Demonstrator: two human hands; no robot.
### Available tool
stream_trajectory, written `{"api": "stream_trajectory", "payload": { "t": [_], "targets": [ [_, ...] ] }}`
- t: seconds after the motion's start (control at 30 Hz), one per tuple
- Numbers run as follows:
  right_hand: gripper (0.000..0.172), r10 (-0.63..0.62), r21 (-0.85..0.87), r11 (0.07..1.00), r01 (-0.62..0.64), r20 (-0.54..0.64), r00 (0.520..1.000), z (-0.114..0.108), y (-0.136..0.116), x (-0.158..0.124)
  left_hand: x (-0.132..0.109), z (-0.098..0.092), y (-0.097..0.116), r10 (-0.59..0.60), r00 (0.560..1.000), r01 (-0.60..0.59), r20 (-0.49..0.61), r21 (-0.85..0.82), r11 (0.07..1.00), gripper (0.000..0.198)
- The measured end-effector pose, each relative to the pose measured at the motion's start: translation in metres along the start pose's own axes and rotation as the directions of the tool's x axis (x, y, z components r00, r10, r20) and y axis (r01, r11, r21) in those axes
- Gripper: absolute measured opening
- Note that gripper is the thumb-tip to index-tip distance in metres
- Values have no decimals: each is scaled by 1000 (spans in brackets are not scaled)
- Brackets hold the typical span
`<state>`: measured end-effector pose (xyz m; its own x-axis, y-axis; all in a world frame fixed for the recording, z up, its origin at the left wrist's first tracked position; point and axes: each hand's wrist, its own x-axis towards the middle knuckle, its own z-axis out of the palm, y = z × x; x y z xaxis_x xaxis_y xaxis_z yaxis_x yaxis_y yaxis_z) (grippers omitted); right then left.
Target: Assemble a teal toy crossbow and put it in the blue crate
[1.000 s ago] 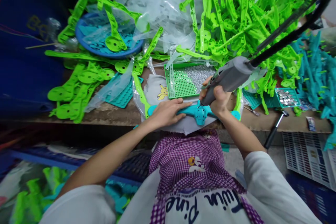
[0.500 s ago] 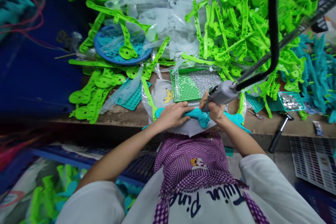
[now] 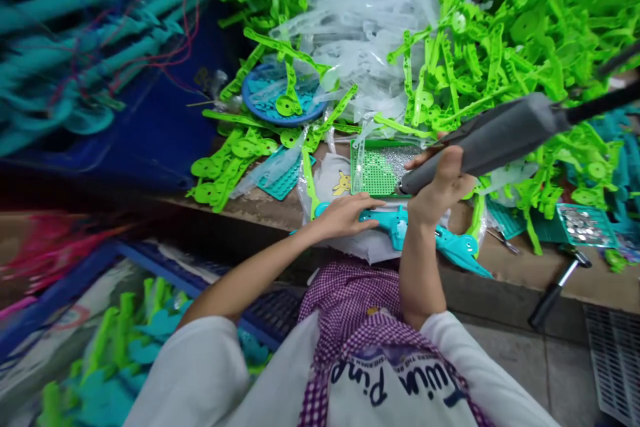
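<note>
On the near side of the green tray (image 3: 377, 177), loosely holding a turquoise part (image 3: 397, 230) under a half-curled left hand (image 3: 347, 215). Beside the tray, gripping a grey driver (image 3: 505, 137) in a curled right hand (image 3: 443, 185)

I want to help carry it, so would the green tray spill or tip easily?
The green tray would probably feel heavier on its right, where small metal pieces are gathered. They look loose, so tilting it might send them sliding.

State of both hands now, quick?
Left hand: laid over the teal plastic part, thumb and fingers apart; whether it grips can't be told.
Right hand: closed, holding the grey power screwdriver.
</note>
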<state>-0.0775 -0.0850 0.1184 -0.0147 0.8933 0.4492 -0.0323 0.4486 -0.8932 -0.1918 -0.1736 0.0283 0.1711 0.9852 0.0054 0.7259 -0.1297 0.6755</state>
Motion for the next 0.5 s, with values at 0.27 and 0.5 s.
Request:
{"api": "stream_trajectory", "payload": {
  "t": [0.27,0.5],
  "targets": [
    [58,-107,-515,745,424,535,838,-76,46,-42,-18,-10,3,-165,852,-14,-497,-337,941,23],
    [45,198,-422,516,745,905,376,-73,69,-67,-91,-25,-41,-739,431,355,-517,-656,666,37]
  ]
}}
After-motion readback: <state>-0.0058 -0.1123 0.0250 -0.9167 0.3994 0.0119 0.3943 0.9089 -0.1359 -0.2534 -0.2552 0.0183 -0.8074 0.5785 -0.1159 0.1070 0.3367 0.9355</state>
